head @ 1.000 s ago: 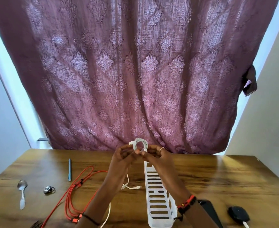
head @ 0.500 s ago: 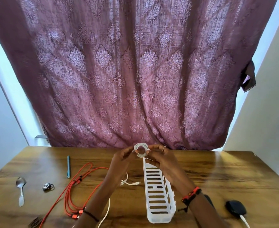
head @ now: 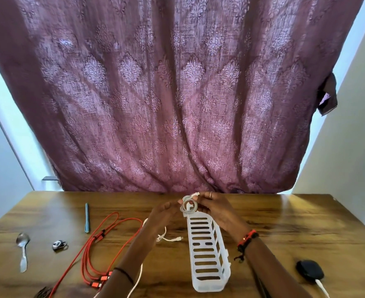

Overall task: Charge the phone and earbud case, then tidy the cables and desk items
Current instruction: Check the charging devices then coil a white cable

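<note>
Right grip pinches the white coil at its 3 o'clock edge and left grip pinches it at 9, both above the table. At 6 o'clock from the coil lies the basket, long axis 12 to 6, far end just under the coil, equally near both grips. Nothing shows inside it. At the basket's 4 o'clock sits the case, cable attached.

Far curtain: maroon, pale floral medallions. Brown wood-grain table. White slotted basket. Left, orange-red cable. White coiled cable. Teal pen. Near right, black case.
</note>
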